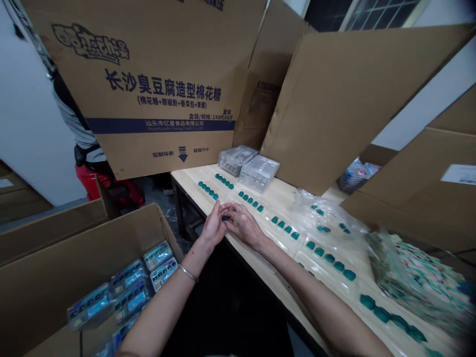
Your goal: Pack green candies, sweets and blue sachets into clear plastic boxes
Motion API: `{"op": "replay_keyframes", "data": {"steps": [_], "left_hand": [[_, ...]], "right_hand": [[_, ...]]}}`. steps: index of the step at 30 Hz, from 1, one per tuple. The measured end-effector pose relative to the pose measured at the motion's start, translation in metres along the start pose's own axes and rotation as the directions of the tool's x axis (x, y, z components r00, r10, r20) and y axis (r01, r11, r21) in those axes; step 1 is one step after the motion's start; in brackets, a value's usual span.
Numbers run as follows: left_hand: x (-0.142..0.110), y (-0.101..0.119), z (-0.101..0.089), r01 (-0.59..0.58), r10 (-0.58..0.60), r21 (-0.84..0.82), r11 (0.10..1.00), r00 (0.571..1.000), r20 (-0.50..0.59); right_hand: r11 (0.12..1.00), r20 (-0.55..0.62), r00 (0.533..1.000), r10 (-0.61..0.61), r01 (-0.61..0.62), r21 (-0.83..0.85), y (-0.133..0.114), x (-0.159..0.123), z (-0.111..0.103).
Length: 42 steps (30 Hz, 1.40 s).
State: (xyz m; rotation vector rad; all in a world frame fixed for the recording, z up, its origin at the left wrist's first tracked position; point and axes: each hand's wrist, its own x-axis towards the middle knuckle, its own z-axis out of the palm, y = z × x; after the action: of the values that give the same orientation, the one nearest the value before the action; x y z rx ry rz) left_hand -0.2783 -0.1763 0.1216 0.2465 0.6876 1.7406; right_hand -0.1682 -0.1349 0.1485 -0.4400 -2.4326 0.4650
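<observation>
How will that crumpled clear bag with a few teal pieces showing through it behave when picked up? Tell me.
The bag will probably be floppy, as its thin film lies in wrinkles. It looks light for its spread, with only a few teal pieces showing through. Its glossy surface suggests it may be somewhat slippery.

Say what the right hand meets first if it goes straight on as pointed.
Probably the left hand, directly ahead; a small dark piece shows between the two, exact depth unclear.

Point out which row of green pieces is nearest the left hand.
The leftmost row: its near-end piece lies right by the left hand; the other rows sit farther off.
</observation>
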Motion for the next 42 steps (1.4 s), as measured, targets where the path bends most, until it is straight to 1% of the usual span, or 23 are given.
{"op": "replay_keyframes", "data": {"steps": [2,4,5,7,9,11,12,15,18,20,21,22,24,27,29,30,31,32,35,36,37,39,42], "left_hand": [[-0.003,0.002,0.003,-0.009,0.009,0.001,1.000,1.000,0.030],[-0.007,0.004,0.003,-0.038,0.035,0.038,0.999,0.998,0.058],[-0.008,0.004,0.002,-0.058,0.053,0.070,0.996,0.996,0.072],[-0.010,0.004,-0.001,-0.097,0.085,0.135,0.986,0.992,0.098],[-0.011,0.002,-0.004,-0.107,0.088,0.178,0.978,0.990,0.114],[-0.010,0.001,-0.006,-0.100,0.078,0.196,0.976,0.990,0.117],[-0.010,0.001,-0.007,-0.096,0.073,0.202,0.975,0.990,0.117],[-0.009,0.003,-0.008,-0.051,0.021,0.217,0.975,0.990,0.137],[-0.009,0.006,-0.008,-0.005,-0.035,0.229,0.973,0.985,0.168],[-0.008,0.008,-0.008,-0.003,-0.042,0.244,0.970,0.983,0.176],[-0.006,0.009,-0.008,-0.006,-0.040,0.257,0.966,0.984,0.175],[-0.004,0.009,-0.008,-0.012,-0.037,0.273,0.962,0.984,0.172],[0.003,0.009,-0.009,-0.037,-0.013,0.309,0.950,0.987,0.160],[0.016,0.008,-0.009,-0.114,0.065,0.363,0.925,0.987,0.144],[0.025,0.007,-0.009,-0.177,0.126,0.397,0.901,0.981,0.151],[0.028,0.007,-0.009,-0.206,0.153,0.413,0.887,0.975,0.159],[0.031,0.007,-0.008,-0.233,0.175,0.429,0.873,0.970,0.170],[0.033,0.007,-0.008,-0.255,0.193,0.443,0.859,0.964,0.182],[0.039,0.006,-0.009,-0.294,0.212,0.488,0.822,0.953,0.217],[0.041,0.006,-0.011,-0.299,0.213,0.507,0.809,0.952,0.222],[0.043,0.005,-0.013,-0.302,0.214,0.529,0.793,0.951,0.222],[0.045,0.005,-0.019,-0.314,0.237,0.580,0.751,0.949,0.207],[0.043,0.006,-0.029,-0.367,0.332,0.653,0.663,0.925,0.184]], "right_hand": [[0.993,-0.068,0.996,0.064,-0.057,0.103,0.005,0.001,-0.001],[0.951,-0.095,0.975,0.201,-0.171,0.258,0.012,0.001,-0.004],[0.909,-0.076,0.957,0.280,-0.239,0.341,0.015,0.001,-0.006],[0.798,-0.001,0.911,0.413,-0.361,0.483,0.020,0.001,-0.010],[0.683,0.060,0.871,0.487,-0.423,0.596,0.022,0.000,-0.013],[0.601,0.073,0.854,0.515,-0.421,0.679,0.024,-0.001,-0.015],[0.577,0.069,0.852,0.520,-0.410,0.706,0.024,-0.002,-0.016],[0.550,0.064,0.857,0.511,-0.383,0.742,0.027,-0.004,-0.017],[0.496,0.104,0.865,0.491,-0.375,0.783,0.029,-0.006,-0.017],[0.465,0.133,0.866,0.481,-0.381,0.799,0.031,-0.008,-0.017],[0.472,0.141,0.868,0.476,-0.388,0.792,0.032,-0.008,-0.017],[0.498,0.143,0.871,0.469,-0.395,0.772,0.033,-0.007,-0.016],[0.597,0.131,0.885,0.447,-0.404,0.693,0.037,-0.005,-0.016],[0.780,0.102,0.917,0.386,-0.383,0.494,0.044,0.002,-0.015],[0.845,0.078,0.929,0.361,-0.361,0.394,0.048,0.008,-0.015],[0.851,0.066,0.929,0.364,-0.360,0.381,0.050,0.011,-0.014],[0.840,0.058,0.923,0.380,-0.371,0.396,0.051,0.014,-0.014],[0.811,0.060,0.911,0.408,-0.391,0.435,0.052,0.016,-0.013],[0.666,0.125,0.865,0.487,-0.460,0.587,0.055,0.021,-0.010],[0.634,0.143,0.856,0.497,-0.471,0.614,0.056,0.023,-0.008],[0.626,0.148,0.854,0.500,-0.474,0.620,0.058,0.023,-0.007],[0.665,0.121,0.850,0.512,-0.482,0.571,0.064,0.024,-0.004],[0.766,0.055,0.843,0.535,-0.511,0.389,0.076,0.025,0.000]]}}
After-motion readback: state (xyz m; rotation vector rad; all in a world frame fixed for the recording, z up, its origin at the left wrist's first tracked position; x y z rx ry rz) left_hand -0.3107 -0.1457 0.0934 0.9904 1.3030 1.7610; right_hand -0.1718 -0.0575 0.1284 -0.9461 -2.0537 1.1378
